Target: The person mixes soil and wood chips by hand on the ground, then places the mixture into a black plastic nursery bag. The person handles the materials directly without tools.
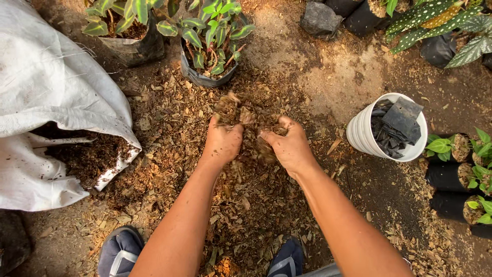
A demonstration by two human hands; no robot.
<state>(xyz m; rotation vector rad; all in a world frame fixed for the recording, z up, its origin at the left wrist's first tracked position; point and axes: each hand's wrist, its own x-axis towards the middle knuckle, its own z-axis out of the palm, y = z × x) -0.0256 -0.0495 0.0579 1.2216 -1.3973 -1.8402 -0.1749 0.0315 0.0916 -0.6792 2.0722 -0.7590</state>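
Head view: left hand [221, 142] and right hand [289, 146] each clamped on dry mulch [241, 115] at centre; two potted plants [210, 41] far, one white sack [46, 82] left, one white bucket [361, 134] right.

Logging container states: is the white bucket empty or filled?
Filled: the white bucket stands upright, packed with folded black plastic bags.

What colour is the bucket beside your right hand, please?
The bucket is white, holding black plastic bags; the head view shows it.

Bare earth ground [328, 77] under you, brown leaf mulch [256, 205] spread across it, white sack [46, 87], white bucket [361, 136], black-bagged plants [207, 46] standing around.
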